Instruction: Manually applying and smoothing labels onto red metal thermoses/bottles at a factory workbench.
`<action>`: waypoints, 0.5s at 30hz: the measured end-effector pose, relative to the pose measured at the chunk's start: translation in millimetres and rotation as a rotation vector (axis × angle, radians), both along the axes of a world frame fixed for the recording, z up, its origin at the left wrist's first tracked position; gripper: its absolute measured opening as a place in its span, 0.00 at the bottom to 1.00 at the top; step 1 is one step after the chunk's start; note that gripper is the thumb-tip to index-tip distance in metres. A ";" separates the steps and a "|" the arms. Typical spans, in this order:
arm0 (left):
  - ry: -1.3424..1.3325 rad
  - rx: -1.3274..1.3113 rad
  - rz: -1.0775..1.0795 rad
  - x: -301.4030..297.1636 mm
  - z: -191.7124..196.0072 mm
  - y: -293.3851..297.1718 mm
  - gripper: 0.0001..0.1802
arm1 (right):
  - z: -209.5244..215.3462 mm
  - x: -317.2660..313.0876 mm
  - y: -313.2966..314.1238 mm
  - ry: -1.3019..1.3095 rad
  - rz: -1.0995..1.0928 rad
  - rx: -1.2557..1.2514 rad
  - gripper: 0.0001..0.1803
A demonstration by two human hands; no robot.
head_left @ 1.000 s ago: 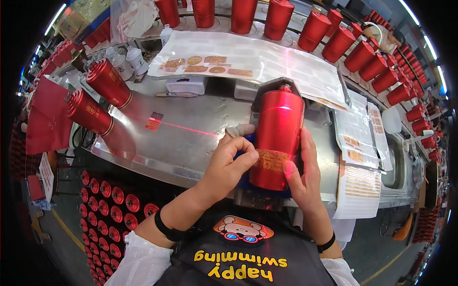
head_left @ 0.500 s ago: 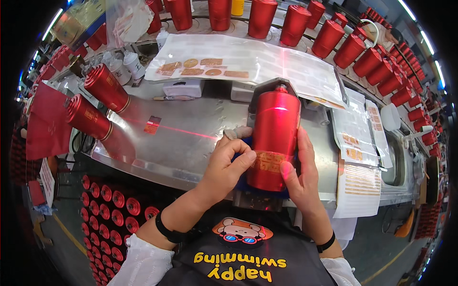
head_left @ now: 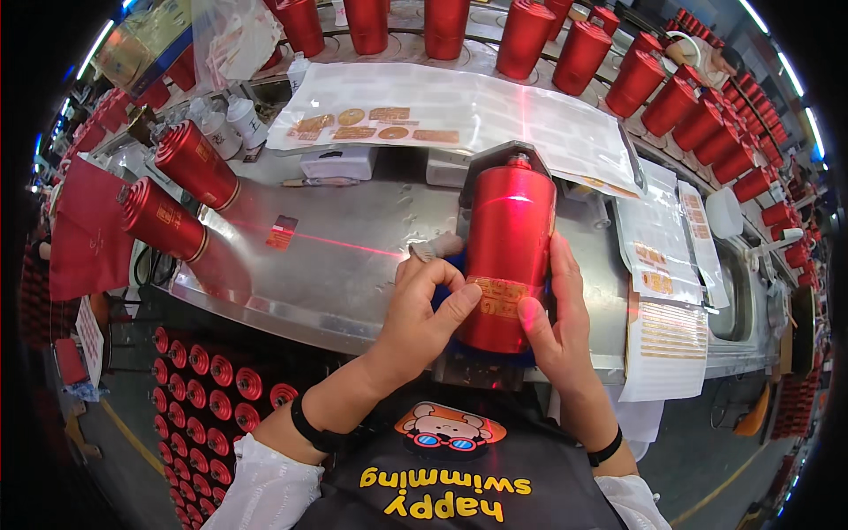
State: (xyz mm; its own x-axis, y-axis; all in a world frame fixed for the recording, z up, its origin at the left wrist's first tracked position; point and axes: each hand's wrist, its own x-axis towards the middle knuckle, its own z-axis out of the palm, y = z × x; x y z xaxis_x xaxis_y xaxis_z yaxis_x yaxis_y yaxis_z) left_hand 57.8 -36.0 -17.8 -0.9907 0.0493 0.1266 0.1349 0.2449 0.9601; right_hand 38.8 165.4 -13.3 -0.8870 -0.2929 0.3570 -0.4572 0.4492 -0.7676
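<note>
A red bottle (head_left: 511, 221) lies before me in a dark angular holder (head_left: 481, 163), its capped end pointing away. A gold patterned decal strip (head_left: 500, 299) runs across its near part. My left hand (head_left: 422, 300) is closed in a pinch, with thumb and forefinger at the decal's left end; one finger wears a grey cover. My right hand (head_left: 565, 314) grips the bottle from the right. Its fingers lie along the side and the thumb presses by the decal's right end.
White sheets with gold decals (head_left: 353, 124) lie beyond the holder, more sheets (head_left: 649, 256) to the right. Two red bottles (head_left: 163, 219) stand at the left, near a small red-and-dark card (head_left: 282, 232). Several red bottles line a curved conveyor (head_left: 481, 64). Beyond the right sheets is a sink (head_left: 731, 305).
My left thumb has straightened a little toward the decal, and the grey-covered finger has shifted slightly. The right hand and the held bottle stay nearly still. Bottles on the conveyor have changed places.
</note>
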 end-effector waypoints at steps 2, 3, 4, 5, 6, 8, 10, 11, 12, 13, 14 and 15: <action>-0.070 0.048 -0.042 -1.4 -1.1 -2.9 0.13 | -0.5 -0.5 0.9 0.000 -0.008 0.001 0.41; -0.139 0.096 -0.079 -1.3 -1.6 -3.9 0.14 | -0.4 -0.7 0.5 0.001 0.000 0.002 0.41; -0.139 0.096 -0.081 -1.0 -2.9 -2.9 0.14 | -0.3 -0.8 0.2 0.003 0.007 0.002 0.41; -0.152 0.163 -0.046 -0.8 -5.1 -0.7 0.15 | -0.1 -0.6 0.2 0.003 0.006 0.002 0.41; -0.164 0.231 -0.009 -0.5 -7.3 1.3 0.16 | 0.3 -0.4 -0.1 -0.002 0.006 -0.003 0.41; -0.132 0.205 0.015 -3.0 -12.6 5.2 0.19 | 1.2 0.3 -1.0 -0.006 0.007 -0.008 0.41; -0.101 0.181 0.032 -5.2 -13.1 9.1 0.22 | 1.8 0.3 -0.4 -0.001 0.000 0.016 0.41; -0.079 0.121 0.032 -5.0 -11.5 10.6 0.26 | 1.7 0.5 -0.6 0.000 -0.002 0.016 0.41; -0.058 0.059 0.031 -4.6 -10.7 11.1 0.29 | 1.1 0.9 -1.5 0.014 -0.006 0.028 0.42; -0.058 0.058 0.030 -4.9 -12.9 10.5 0.29 | 0.6 1.2 -2.2 0.029 -0.009 0.041 0.42; -0.030 0.049 0.011 -5.5 -17.0 9.4 0.29 | 0.2 1.1 -2.8 0.029 -0.011 0.039 0.42; -0.002 0.042 -0.009 -5.8 -19.4 8.8 0.29 | 0.2 1.2 -3.1 0.025 -0.014 0.032 0.43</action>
State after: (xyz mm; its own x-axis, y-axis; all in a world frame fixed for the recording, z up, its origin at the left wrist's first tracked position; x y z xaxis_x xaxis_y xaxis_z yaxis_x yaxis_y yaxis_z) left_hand 51.9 -27.2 -37.2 -0.9905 0.0527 0.1267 0.1349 0.2035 0.9698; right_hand 40.0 162.3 -13.2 -0.8821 -0.2921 0.3695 -0.4694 0.4799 -0.7412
